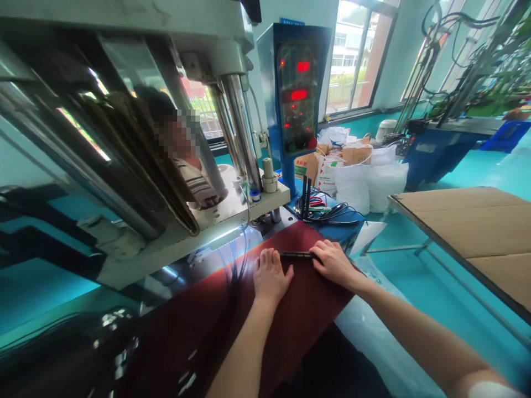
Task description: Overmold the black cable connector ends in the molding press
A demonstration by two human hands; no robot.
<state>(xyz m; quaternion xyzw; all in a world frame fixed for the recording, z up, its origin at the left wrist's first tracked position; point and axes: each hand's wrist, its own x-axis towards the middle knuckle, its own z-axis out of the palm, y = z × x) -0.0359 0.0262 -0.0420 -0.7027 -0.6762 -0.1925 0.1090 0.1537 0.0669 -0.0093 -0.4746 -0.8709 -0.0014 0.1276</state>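
Dark red mat [302, 309], teal floor [415, 293], blue control cabinet [292, 94], cardboard sheet [468, 232]

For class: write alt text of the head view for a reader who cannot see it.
The left hand and right hand sit at a black strip on a dark red mat, beside a press with steel columns; a control panel with red displays stands behind.

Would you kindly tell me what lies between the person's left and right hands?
In the head view, a slim black strip lies between the left hand and the right hand, on a dark red mat.
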